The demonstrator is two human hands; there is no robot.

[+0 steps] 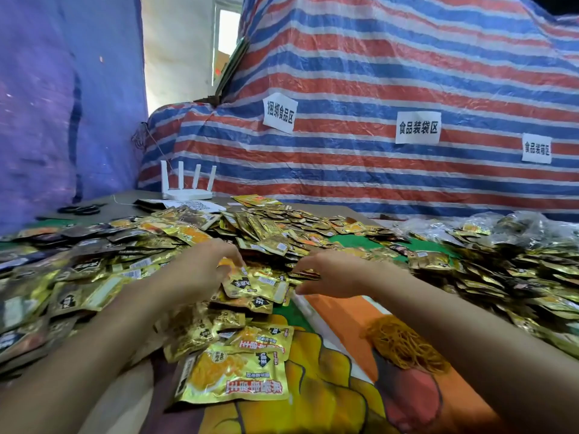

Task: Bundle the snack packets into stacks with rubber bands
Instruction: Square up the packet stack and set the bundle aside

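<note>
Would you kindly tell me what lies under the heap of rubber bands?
The rubber bands lie on the printed orange cloth; the cloth's pattern beneath them is hidden.

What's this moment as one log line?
phase: gathering | left hand: grips snack packets | right hand: pinches one packet | rubber bands: untouched pile

A: Where does the view look from?
B: From the person's head, at the counter's (338, 311) near edge, facing forward and down across the snack packets (257, 286) to the far edge and the striped tarp (376, 73).
A: How near?
B: Close: the left hand (200, 270) and right hand (332, 274) sit mid-frame, forearms filling the bottom corners.
</note>
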